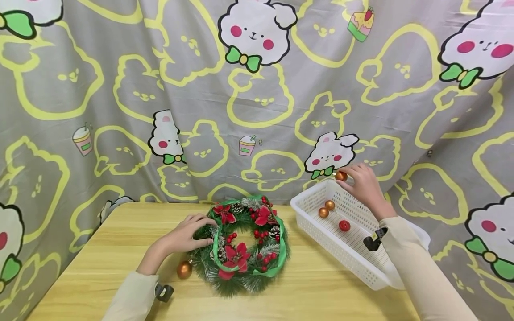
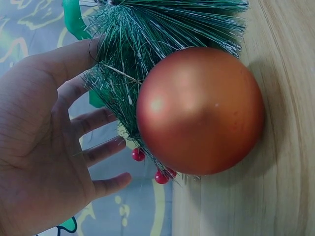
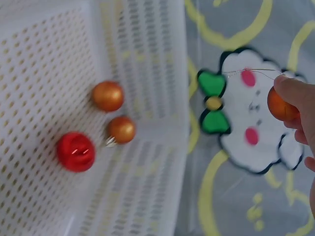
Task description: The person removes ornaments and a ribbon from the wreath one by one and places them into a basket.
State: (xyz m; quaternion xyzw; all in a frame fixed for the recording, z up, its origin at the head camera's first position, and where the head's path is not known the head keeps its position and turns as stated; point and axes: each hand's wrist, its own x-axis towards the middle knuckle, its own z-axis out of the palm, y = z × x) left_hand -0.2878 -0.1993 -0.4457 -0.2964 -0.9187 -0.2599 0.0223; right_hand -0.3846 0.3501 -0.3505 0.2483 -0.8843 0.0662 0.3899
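Above white basket (image 1: pixel 317 232), orange bauble (image 1: pixel 341 176) within right hand (image 1: pixel 363 185) grip.

Open tabletop (image 1: pixel 120 249) is left on the near and left sides of the wreath (image 1: pixel 245 243). A narrow lane of bare wood is seen between wreath and white basket (image 1: pixel 321 236). The wreath's left flank is blocked by an orange bauble (image 1: pixel 184 269). Behind, passage is closed by the hanging curtain (image 1: pixel 257 111).
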